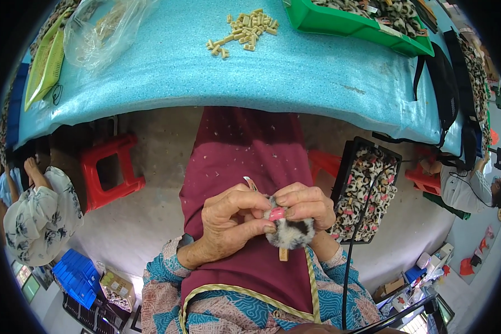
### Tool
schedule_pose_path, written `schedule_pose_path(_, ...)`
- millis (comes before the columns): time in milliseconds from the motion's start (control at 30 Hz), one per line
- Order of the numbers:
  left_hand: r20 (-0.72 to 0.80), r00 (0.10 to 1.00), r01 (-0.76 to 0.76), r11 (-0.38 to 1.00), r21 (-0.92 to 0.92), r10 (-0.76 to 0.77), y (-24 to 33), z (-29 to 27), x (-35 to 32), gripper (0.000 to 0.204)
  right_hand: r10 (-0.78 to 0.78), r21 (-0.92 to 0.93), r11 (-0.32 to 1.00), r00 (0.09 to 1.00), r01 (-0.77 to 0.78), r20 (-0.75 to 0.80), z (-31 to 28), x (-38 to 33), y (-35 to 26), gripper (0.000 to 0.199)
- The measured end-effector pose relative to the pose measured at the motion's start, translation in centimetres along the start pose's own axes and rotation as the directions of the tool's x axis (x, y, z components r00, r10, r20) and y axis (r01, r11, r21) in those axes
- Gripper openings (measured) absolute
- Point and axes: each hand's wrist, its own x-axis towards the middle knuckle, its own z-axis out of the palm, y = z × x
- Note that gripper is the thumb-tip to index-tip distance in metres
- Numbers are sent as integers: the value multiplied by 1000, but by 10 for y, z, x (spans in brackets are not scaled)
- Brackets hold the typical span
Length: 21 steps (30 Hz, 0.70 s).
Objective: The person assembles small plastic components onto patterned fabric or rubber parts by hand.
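Observation:
Above my maroon apron [245, 150] I hold a small furry plush piece [289, 235], white with black and grey patches. A pink patch [276, 213] shows at its top, between my fingers. My left hand [231, 220] pinches the piece from the left, thumb and fingertips beside the pink patch. From the other side my right hand [306, 206] grips it, fingers curled over the fur. A tan tab [284, 254] hangs from its lower edge, and a small white label [251, 183] sticks up by my left fingers. What lies under my fingertips is hidden.
Ahead is a blue-covered table [178, 72] with a pile of small yellowish pieces [250, 30], a green tray [350, 25] of furry pieces and a clear plastic bag [103, 33]. A black crate [367, 189] of similar pieces stands at right. Red stools [111, 170] and co-workers flank me.

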Motion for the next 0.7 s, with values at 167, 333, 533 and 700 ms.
schedule_pose_path(167, 132, 957, -290, 823, 489, 259, 12, -3, 6, 28, 41, 48, 998, 999, -40, -19, 3, -2, 3, 22)
schedule_pose_path(333, 231, 922, -387, 732, 561, 310, 18, -8, 19, 28, 69, 72, 995, 997, -66, -38, 6, -4, 6, 24)
schedule_pose_path(533, 215, 946, -308, 877, 369, 241, 6, -11, 20, 27, 186, -4, 983, 982, -186, -43, 5, -4, 4, 24)
schedule_pose_path(700, 183, 976, -180, 919, 350, 121, 5, -14, 19, 26, 275, -16, 961, 961, -276, -41, 7, -7, 4, 21)
